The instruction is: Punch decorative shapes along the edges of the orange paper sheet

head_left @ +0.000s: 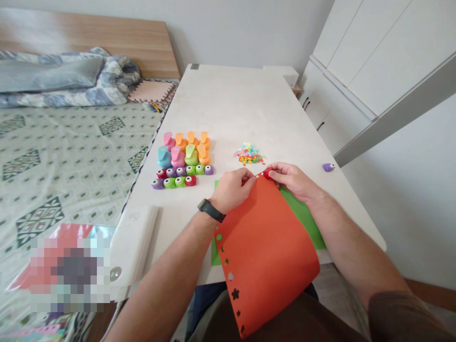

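An orange sheet of paper (267, 237) curves over the table's near edge, with shaped holes along its left and far edges. My left hand (235, 187) pinches its far edge, fingers closed. At the same edge, my right hand (290, 179) is closed around a small red craft punch (268, 173), which sits on the paper. Under the orange sheet lies green paper (302, 216), showing at both sides. Just beyond my hands is a small heap of colourful paper cut-outs (250, 154).
Rows of large and small craft punches (185, 156) stand left on the white table (235, 104). One purple punch (328, 167) sits near the right edge. A long white device (137, 237) lies front left. Beside the table is a bed (89, 166); cabinets (356, 61) stand right.
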